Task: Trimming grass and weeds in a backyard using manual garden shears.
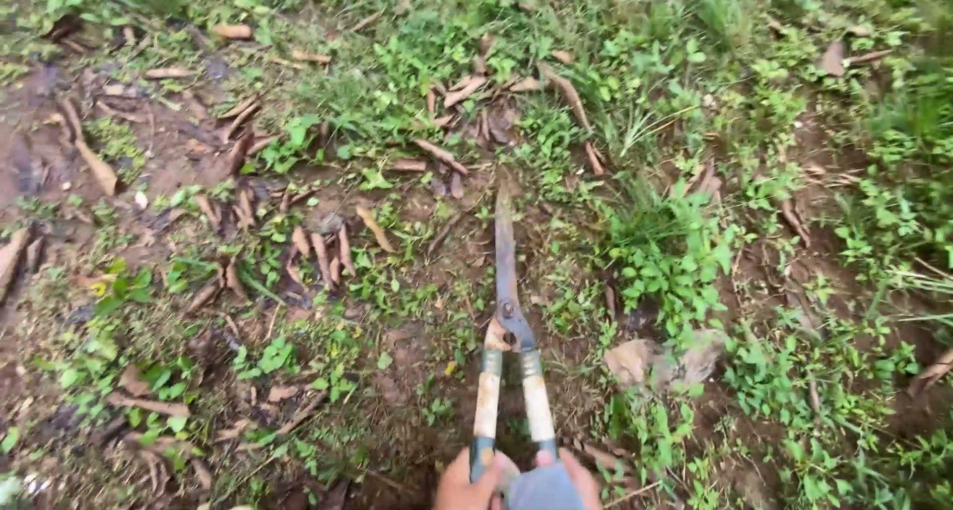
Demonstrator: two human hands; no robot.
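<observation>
Shears: we see long garden shears (507,316) at bottom centre, blades closed, tip on bare soil (417,361) among dry leaves (318,252).
Left hand (469,482): wrapped around the left handle.
Right hand (576,478): wrapped around the right handle, partly behind grey cloth (544,488).
Surroundings: green weeds (675,257) to the right.

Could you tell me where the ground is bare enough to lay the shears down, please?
Bare soil lies left of the shears, beside their pale handles, bordered by low weeds. Another dirt patch sits far left among dry leaves. Right of the blades, leafy weeds crowd thickly. Both hands, left hand and right hand, grip the handle ends.
</observation>
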